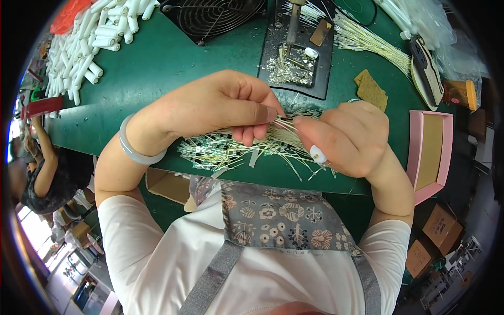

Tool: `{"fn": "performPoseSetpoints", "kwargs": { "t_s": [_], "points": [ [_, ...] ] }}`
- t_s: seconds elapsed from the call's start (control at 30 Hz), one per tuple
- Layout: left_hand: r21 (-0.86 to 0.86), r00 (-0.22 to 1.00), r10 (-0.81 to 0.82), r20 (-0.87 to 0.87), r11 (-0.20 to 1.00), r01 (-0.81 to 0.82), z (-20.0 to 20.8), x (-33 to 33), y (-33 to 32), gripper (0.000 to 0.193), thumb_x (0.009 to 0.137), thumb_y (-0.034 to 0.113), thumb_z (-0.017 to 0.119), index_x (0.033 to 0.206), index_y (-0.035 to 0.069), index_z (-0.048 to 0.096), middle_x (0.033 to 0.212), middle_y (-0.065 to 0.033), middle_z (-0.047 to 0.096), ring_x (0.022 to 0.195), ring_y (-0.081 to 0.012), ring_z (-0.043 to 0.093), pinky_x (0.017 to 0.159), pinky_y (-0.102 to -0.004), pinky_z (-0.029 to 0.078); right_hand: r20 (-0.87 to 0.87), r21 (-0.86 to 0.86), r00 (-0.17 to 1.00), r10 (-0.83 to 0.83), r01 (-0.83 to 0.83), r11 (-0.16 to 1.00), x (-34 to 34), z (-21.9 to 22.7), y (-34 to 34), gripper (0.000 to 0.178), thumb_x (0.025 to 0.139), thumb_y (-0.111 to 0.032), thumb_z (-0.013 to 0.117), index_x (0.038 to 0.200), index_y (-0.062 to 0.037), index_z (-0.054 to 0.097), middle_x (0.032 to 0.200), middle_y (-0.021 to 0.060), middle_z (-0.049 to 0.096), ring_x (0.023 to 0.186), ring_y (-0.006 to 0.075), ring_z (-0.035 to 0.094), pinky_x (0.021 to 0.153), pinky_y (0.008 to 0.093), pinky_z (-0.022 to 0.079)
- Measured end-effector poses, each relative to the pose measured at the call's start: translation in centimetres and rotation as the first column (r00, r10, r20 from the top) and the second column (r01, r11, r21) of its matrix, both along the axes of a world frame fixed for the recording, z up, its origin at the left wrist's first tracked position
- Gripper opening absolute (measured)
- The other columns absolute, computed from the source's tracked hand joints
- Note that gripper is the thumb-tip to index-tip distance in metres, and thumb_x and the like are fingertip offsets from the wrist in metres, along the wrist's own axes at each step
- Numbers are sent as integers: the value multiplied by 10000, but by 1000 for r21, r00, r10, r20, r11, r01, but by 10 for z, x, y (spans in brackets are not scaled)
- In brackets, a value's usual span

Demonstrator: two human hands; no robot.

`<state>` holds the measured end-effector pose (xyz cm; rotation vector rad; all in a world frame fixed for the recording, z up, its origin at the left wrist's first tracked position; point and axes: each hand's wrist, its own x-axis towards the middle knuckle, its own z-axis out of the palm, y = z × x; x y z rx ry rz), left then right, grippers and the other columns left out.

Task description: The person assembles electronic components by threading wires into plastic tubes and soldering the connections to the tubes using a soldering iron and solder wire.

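Over a heap of thin pale wires (283,137), my two hands are close together. My left hand (223,105) pinches the end of a thin wire between thumb and forefinger. Just to the right, my right hand (352,137) is closed with its fingertips on the same wire or wires; exactly how many is hidden. A small white round piece (317,154) sits against a finger of the right hand. Small green circuit boards (202,149) with wires attached lie in the pile below the left hand.
Beyond my hands, a soldering iron (294,23) stands over a black tray (323,79) with solder scraps. A black fan (215,18), white tubes (86,47), a wire bundle (367,39), a brown sponge (371,90) and a pink box (415,157) surround them. Another person (47,173) sits far left.
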<state>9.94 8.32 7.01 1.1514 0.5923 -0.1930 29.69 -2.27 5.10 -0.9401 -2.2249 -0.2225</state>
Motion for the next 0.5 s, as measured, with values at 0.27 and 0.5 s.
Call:
{"fn": "performPoseSetpoints", "kwargs": {
  "t_s": [0.27,0.5],
  "points": [
    [37,999,-38,-24,999,39,1,2,0,157,869,93,491,945,-16,575,654,-12,569,545,-49,516,503,-172,425,-25,-90,999,20,-22,996,-3,-1,-3,219,568,-109,663,779,-83,607,583,-11,470,475,132,487,397,244,342],
    [440,953,28,302,883,-166,-9,3,-16,104,807,37,585,898,-12,574,846,-29,575,735,-83,545,619,-210,453,-222,-282,974,-39,-26,959,-8,-7,-2,140,632,-143,652,723,-86,564,578,17,501,484,162,529,408,274,401]
  ]
}}
